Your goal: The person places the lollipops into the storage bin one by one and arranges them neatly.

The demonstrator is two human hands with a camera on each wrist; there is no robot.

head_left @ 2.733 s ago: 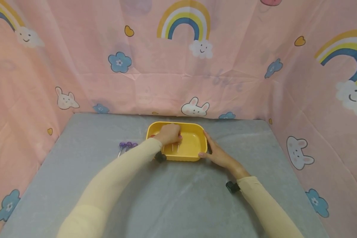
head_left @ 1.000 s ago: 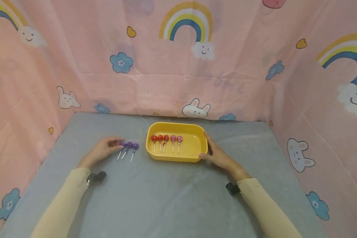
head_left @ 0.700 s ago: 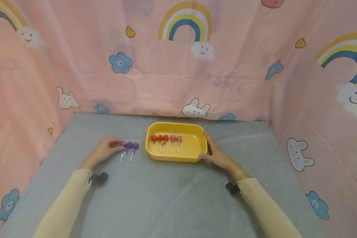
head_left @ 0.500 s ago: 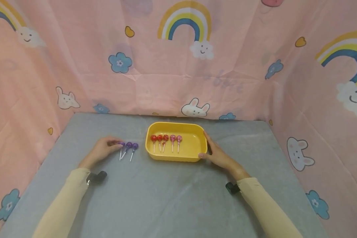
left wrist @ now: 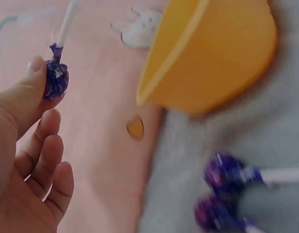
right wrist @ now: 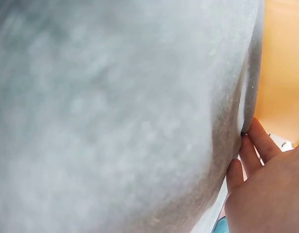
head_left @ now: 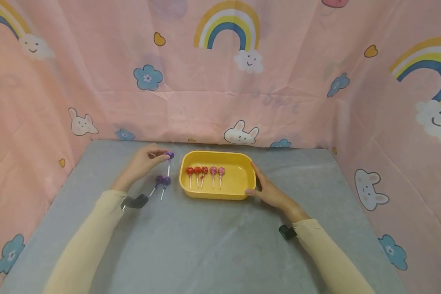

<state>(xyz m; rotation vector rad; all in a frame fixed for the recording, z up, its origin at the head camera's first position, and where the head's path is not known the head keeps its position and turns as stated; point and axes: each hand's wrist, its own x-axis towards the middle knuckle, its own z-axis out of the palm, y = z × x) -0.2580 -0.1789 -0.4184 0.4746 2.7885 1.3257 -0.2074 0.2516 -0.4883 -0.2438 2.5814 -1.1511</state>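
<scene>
My left hand [head_left: 143,161] pinches a purple-wrapped lollipop [head_left: 169,155] by its round head, raised over the table left of the yellow box. Its white stick points down in the head view; in the left wrist view the same lollipop [left wrist: 57,77] sits between thumb and forefinger, other fingers loosely bent. Two more purple lollipops [head_left: 159,179] lie below that hand on the table. Inside the yellow box [head_left: 217,196] are three red lollipops [head_left: 197,170] and two pink lollipops [head_left: 213,170] in a row, heads toward the back. My right hand [head_left: 268,190] rests against the box's right end, fingers extended.
Grey cloth covers the table [head_left: 220,245]. A pink curtain [head_left: 191,110] printed with rainbows and rabbits stands behind it and along both sides. The box's right half holds no lollipops.
My left hand came out of the box, went to the purple lollipops, and has lifted the leftmost one up and to the right. My right hand has stayed at the box.
</scene>
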